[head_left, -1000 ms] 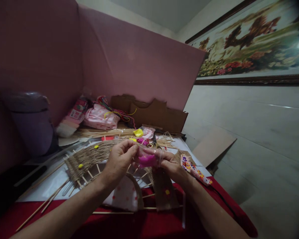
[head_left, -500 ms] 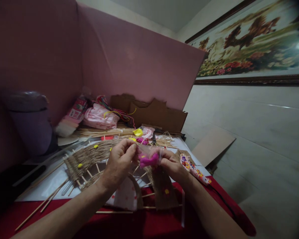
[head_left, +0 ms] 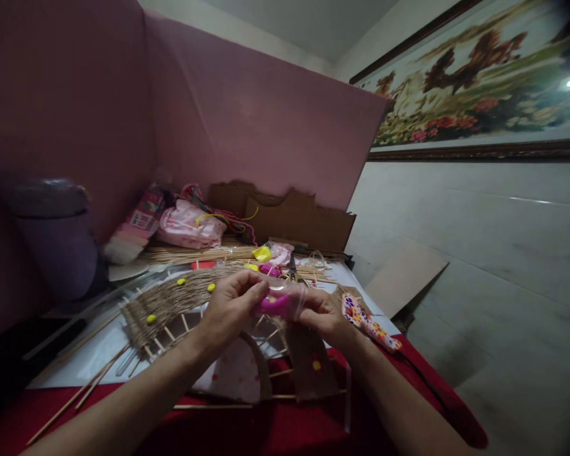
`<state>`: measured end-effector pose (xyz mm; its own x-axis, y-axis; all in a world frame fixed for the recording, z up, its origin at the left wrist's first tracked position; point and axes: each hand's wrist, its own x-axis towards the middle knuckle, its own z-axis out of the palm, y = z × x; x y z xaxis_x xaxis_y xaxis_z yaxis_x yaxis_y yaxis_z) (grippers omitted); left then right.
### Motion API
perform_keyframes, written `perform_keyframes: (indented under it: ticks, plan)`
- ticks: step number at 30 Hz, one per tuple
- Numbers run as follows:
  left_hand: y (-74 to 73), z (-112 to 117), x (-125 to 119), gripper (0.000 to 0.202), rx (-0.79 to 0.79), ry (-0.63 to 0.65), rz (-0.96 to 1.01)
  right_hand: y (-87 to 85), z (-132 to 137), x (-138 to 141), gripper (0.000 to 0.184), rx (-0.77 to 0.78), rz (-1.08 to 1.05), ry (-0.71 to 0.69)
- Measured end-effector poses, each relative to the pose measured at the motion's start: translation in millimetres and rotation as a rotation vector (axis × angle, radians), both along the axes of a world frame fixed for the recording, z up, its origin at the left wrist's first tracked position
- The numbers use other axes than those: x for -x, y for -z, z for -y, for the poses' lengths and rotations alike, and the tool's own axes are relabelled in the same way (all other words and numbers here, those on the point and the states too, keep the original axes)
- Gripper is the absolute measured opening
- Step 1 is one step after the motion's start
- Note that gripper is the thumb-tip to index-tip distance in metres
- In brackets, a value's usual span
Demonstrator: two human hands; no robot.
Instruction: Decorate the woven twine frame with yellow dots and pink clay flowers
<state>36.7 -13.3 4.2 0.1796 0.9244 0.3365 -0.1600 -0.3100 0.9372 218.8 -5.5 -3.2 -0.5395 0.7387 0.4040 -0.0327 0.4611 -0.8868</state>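
Note:
My left hand point(head_left: 228, 307) and my right hand point(head_left: 320, 313) meet above the table, both pinched on a small clear plastic bag point(head_left: 280, 303) with pink pieces inside. Beneath them lies a woven arch of tan twine point(head_left: 171, 296) on wooden sticks, dotted with small yellow bits point(head_left: 151, 318). A brown cardboard piece point(head_left: 311, 364) sits under my right wrist. A flowered strip point(head_left: 370, 326) lies just right of my right hand.
A red cloth point(head_left: 266, 430) covers the near table edge, with a white sheet point(head_left: 90, 351) on it. Loose sticks point(head_left: 190, 253), scissors point(head_left: 292, 269), pink cloth point(head_left: 190, 225) and cardboard point(head_left: 294, 218) sit at the back. A purple bin point(head_left: 57, 234) stands left. Pink panels point(head_left: 247, 114) wall the table.
Both hands stay together on the bag; the pink contents have shifted and flattened between the fingers. The view has tipped slightly.

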Motion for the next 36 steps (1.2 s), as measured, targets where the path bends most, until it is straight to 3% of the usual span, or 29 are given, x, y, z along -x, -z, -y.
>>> perform_keyframes:
  ticks: [6,13,17,22,30,36]
  plan:
    - [-0.5,1.5,0.3,0.025,0.076,-0.002,0.052,-1.6,3.3,2.8,0.034,0.047,0.043,-0.065]
    - [-1.2,1.8,-0.6,0.023,0.100,-0.063,0.125,3.3,0.4,3.1,0.034,0.034,-0.005,-0.017]
    - [-1.5,0.9,-1.3,0.025,0.106,-0.031,0.155,1.5,1.4,3.5,0.035,0.027,0.023,-0.050]
    - [0.2,0.5,-3.5,0.027,0.113,-0.078,0.210,0.3,-1.2,3.5,0.025,-0.002,-0.031,-0.091]
    - [3.6,-3.7,0.0,0.024,0.082,-0.195,0.167,3.9,-7.4,4.3,0.016,-0.103,-0.101,0.057]
    - [6.5,-4.3,0.1,0.018,-0.039,-0.266,0.094,5.6,-6.9,3.4,0.030,-0.072,-0.034,0.061]
